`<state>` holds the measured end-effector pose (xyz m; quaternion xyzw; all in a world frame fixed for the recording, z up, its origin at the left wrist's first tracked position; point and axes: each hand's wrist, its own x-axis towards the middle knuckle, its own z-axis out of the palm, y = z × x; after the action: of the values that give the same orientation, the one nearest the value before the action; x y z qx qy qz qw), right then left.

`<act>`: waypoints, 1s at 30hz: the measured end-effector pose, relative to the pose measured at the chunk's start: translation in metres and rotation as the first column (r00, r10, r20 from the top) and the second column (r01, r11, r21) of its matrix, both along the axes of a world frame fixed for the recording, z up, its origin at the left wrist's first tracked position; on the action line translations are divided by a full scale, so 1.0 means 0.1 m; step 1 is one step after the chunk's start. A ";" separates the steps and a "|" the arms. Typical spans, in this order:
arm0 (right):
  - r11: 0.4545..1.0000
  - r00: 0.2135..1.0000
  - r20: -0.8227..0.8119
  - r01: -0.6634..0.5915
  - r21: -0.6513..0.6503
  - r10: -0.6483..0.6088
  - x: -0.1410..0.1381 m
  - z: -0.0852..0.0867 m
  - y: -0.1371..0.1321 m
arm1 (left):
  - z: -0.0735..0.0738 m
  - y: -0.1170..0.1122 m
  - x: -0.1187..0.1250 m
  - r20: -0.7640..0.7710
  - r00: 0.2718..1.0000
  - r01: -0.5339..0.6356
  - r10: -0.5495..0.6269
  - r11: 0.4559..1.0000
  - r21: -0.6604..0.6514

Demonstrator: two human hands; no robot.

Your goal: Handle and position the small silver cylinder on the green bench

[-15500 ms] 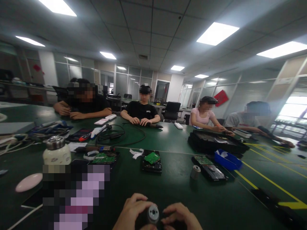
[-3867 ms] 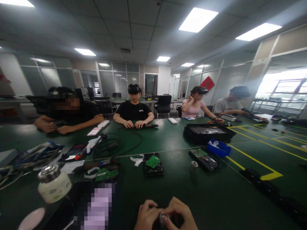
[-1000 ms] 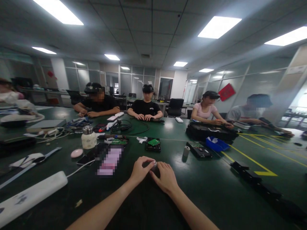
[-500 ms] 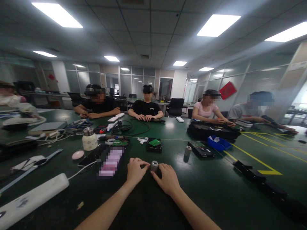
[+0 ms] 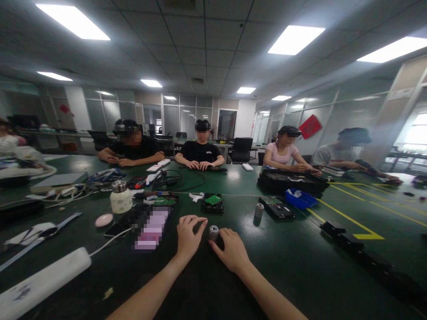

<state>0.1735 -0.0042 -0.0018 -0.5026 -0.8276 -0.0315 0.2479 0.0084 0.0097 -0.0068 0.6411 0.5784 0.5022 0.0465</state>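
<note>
A small metal cylinder (image 5: 213,232) stands upright on the dark green table (image 5: 287,266), between my two hands. My left hand (image 5: 187,236) rests on the table just left of it, fingers stretched forward and apart, with nothing in them. My right hand (image 5: 231,250) lies flat just right of it, its fingertips at the cylinder's base. Whether they touch it I cannot tell. Both forearms reach in from the bottom edge.
Beyond my hands lie a hard drive with a green board (image 5: 213,202), a second cylinder (image 5: 258,210), another drive (image 5: 277,207), a blue bin (image 5: 300,198) and a black tray (image 5: 290,182). On the left are a white jar (image 5: 120,198), a phone (image 5: 150,222) and a power strip (image 5: 43,280). Several people sit across the table.
A second ago both hands were closed around the cylinder. They have since opened and drawn slightly apart, leaving it standing uncovered between them.
</note>
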 end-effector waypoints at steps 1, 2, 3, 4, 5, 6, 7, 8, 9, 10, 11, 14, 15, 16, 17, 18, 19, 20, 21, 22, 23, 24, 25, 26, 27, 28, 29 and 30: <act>1.000 1.000 0.002 -0.002 -0.003 0.002 0.00 0.00 0.00 | 0.02 -0.01 0.02 0.012 1.000 0.029 -0.029 0.999 0.038; 1.000 1.000 0.003 -0.003 -0.004 0.003 0.00 0.00 0.00 | 0.04 -0.02 0.05 0.015 0.998 0.063 -0.064 0.996 0.062; 1.000 1.000 0.005 -0.003 -0.005 0.003 0.01 -0.01 0.00 | 0.05 -0.03 0.07 0.015 0.995 0.097 -0.099 0.993 0.074; 1.000 1.000 0.006 -0.004 -0.004 0.004 0.01 -0.01 0.01 | 0.05 -0.04 0.09 0.012 0.992 0.127 -0.128 0.989 0.075; 1.000 1.000 0.007 -0.005 -0.004 0.005 0.01 -0.01 0.01 | 0.06 -0.05 0.11 0.012 0.989 0.148 -0.149 0.986 0.072; 1.000 1.000 0.007 -0.005 -0.003 0.005 0.01 -0.02 0.01 | 0.06 -0.05 0.12 0.013 0.987 0.160 -0.161 0.985 0.067; 1.000 1.000 0.008 -0.007 -0.002 0.007 0.01 -0.02 0.01 | 0.05 -0.06 0.13 0.016 0.986 0.165 -0.166 0.984 0.062; 1.000 1.000 0.009 -0.008 -0.002 0.008 0.02 -0.03 0.01 | 0.05 -0.05 0.13 0.021 0.986 0.165 -0.166 0.985 0.057; 1.000 1.000 0.009 -0.008 -0.002 0.008 0.02 -0.02 0.01 | 0.04 -0.05 0.13 0.025 0.986 0.162 -0.163 0.985 0.054; 1.000 1.000 0.009 -0.005 -0.003 0.005 0.01 -0.02 0.01 | 0.03 -0.05 0.12 0.027 0.986 0.161 -0.162 0.986 0.051; 1.000 1.000 0.009 -0.002 -0.005 0.002 0.01 -0.02 0.00 | 0.03 -0.04 0.12 0.024 0.986 0.164 -0.165 0.985 0.047; 1.000 1.000 0.006 -0.002 -0.019 0.002 0.01 0.00 -0.01 | 0.02 -0.04 0.11 0.008 0.982 0.187 -0.187 0.982 0.024; 1.000 1.000 0.006 -0.004 -0.022 0.005 0.01 0.00 -0.01 | 0.02 -0.04 0.10 0.006 0.981 0.195 -0.195 0.981 0.015; 1.000 1.000 0.008 -0.008 -0.024 0.008 0.01 0.00 -0.01 | 0.02 -0.04 0.10 0.006 0.979 0.203 -0.203 0.979 0.008; 1.000 1.000 0.011 -0.011 -0.025 0.011 0.01 0.00 -0.01 | 0.03 -0.05 0.10 0.010 0.978 0.209 -0.210 0.978 0.006; 1.000 1.000 0.014 -0.012 -0.025 0.012 0.01 0.00 -0.01 | 0.03 -0.05 0.10 0.015 0.977 0.215 -0.215 0.977 0.011; 1.000 1.000 0.016 -0.012 -0.023 0.012 0.01 0.00 0.00 | 0.03 -0.05 0.10 0.022 0.976 0.217 -0.218 0.976 0.024; 1.000 1.000 0.019 -0.011 -0.023 0.011 0.01 -0.01 0.00 | 0.03 -0.05 0.11 0.031 0.976 0.215 -0.216 0.976 0.043; 1.000 1.000 0.020 -0.009 -0.022 0.009 0.01 -0.01 0.00 | 0.04 -0.06 0.11 0.039 0.976 0.210 -0.213 0.975 0.065; 1.000 1.000 0.020 -0.007 -0.022 0.007 0.01 -0.02 0.00 | 0.04 -0.06 0.11 0.044 0.977 0.203 -0.208 0.975 0.086; 1.000 1.000 0.017 -0.005 -0.022 0.005 0.01 -0.02 0.00 | 0.04 -0.06 0.11 0.043 0.978 0.198 -0.203 0.975 0.103; 1.000 1.000 0.015 -0.005 -0.023 0.005 0.01 -0.02 0.00 | 0.04 -0.06 0.12 0.037 0.979 0.195 -0.200 0.974 0.112; 1.000 1.000 0.011 -0.007 -0.023 0.007 0.01 -0.02 0.00 | 0.05 -0.06 0.12 0.028 0.979 0.196 -0.200 0.974 0.114; 1.000 1.000 0.007 -0.010 -0.022 0.010 0.01 -0.02 0.00 | 0.05 -0.07 0.13 0.017 0.979 0.199 -0.202 0.974 0.110; 1.000 1.000 0.005 -0.013 -0.022 0.013 0.02 -0.03 0.00 | 0.05 -0.07 0.13 0.006 0.978 0.205 -0.206 0.973 0.103; 1.000 1.000 0.004 -0.015 -0.022 0.015 0.02 -0.03 0.00 | 0.06 -0.08 0.14 -0.001 0.978 0.209 -0.210 0.973 0.097; 1.000 1.000 0.004 -0.015 -0.022 0.015 0.02 -0.03 0.00 | 0.06 -0.08 0.14 -0.003 0.977 0.213 -0.213 0.973 0.093; 1.000 1.000 0.004 -0.014 -0.022 0.014 0.02 -0.03 0.00 | 0.06 -0.08 0.14 0.000 0.977 0.212 -0.212 0.973 0.093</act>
<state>0.1755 -0.0039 -0.0043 -0.4995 -0.8318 -0.0217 0.2411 0.0225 0.0016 -0.0008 0.6981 0.4826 0.5238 0.0731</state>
